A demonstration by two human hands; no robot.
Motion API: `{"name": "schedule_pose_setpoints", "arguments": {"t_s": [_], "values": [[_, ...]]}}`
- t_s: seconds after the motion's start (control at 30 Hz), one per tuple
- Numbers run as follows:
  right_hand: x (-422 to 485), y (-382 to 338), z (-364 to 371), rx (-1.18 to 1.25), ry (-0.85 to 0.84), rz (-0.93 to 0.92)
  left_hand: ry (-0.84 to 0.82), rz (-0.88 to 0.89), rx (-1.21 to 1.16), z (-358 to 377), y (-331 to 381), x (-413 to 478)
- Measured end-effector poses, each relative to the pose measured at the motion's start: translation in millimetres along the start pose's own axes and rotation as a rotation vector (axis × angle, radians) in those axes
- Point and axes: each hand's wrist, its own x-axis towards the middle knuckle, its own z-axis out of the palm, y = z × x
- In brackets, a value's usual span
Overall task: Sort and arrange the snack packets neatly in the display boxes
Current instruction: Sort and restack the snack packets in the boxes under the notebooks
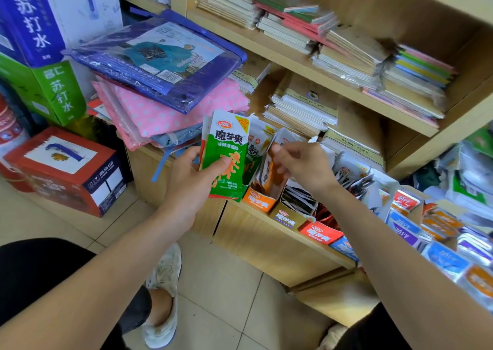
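My left hand (193,172) grips a stack of green snack packets (226,146), held upright above the low shelf. To its right, my right hand (301,162) pinches the top of an orange packet (268,174) standing in the orange display box (258,199). Beside that box stand a gold display box (286,217) with dark packets, a red display box (320,232) and a blue display box (344,247), side by side along the shelf edge. More green packets (253,160) stand behind the stack in my left hand.
Flat snack packs in blue, orange and purple (437,243) cover the shelf at right. Wooden shelves above hold stacks of notebooks (346,48). Packaged raincoats (160,64) are piled at left, with cartons (64,168) on the tiled floor. My shoe (164,296) is below.
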Motion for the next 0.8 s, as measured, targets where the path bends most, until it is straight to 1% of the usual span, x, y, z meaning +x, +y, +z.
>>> {"name": "schedule_pose_setpoints", "arguments": {"t_s": [0.07,0.1,0.17,0.23,0.3,0.37,0.47,0.5,0.57,0.7,0.8], "values": [[10.5,10.0,-6.1,-0.23,0.227,-0.098,0.007,0.001,0.0,-0.4,0.0,-0.7],[15.1,16.0,-9.1,-0.329,0.256,-0.114,0.011,0.003,0.002,-0.4,-0.2,-0.7],[20.9,27.5,-11.7,-0.444,0.156,-0.086,0.013,0.002,0.006,-0.2,-0.3,-0.5],[19.8,35.0,-9.9,-0.439,0.059,-0.074,0.012,0.002,0.0,0.9,-0.4,0.2],[13.9,37.8,-7.7,-0.369,0.065,-0.145,0.015,0.006,-0.001,1.5,-0.8,1.3],[3.0,37.1,-7.2,-0.377,0.025,-0.212,0.011,0.004,-0.004,1.9,-1.2,1.6],[-22.2,28.0,-2.3,-0.468,-0.182,-0.216,0.002,-0.011,-0.013,2.2,-2.9,2.1],[-29.8,25.3,-0.1,-0.49,-0.223,-0.225,0.002,-0.013,-0.008,2.2,-3.5,2.2],[-39.9,21.2,3.4,-0.516,-0.26,-0.248,-0.004,-0.018,-0.003,3.0,-3.8,1.4],[-46.3,20.1,3.6,-0.524,-0.316,-0.225,-0.025,-0.02,0.014,5.2,-3.6,-0.1],[-48.9,21.6,-0.1,-0.463,-0.287,-0.216,-0.049,-0.015,0.005,6.4,-2.8,-1.3]]}}
